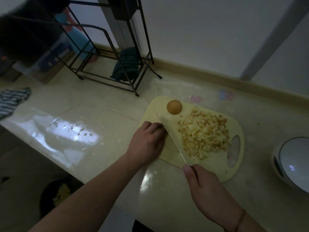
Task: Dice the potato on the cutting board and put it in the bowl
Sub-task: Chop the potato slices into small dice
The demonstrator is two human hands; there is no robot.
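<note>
A pale yellow cutting board [215,166] lies on the counter. A heap of diced potato [204,138] covers its right half, and a whole round potato [174,107] sits at its far edge. My right hand [207,190] grips the handle of a knife [170,134] whose blade stands edge-down across the board, left of the dice. My left hand [148,143] rests on the board's left part, fingers curled against the blade; what lies under them is hidden. A white bowl [294,163] stands at the right edge of the view.
A dark metal rack [117,67] stands at the back of the counter with a striped cloth [127,64] in it. Another striped cloth [11,101] lies far left. Water drops [71,129] glisten left of the board. The counter's front edge runs diagonally lower left.
</note>
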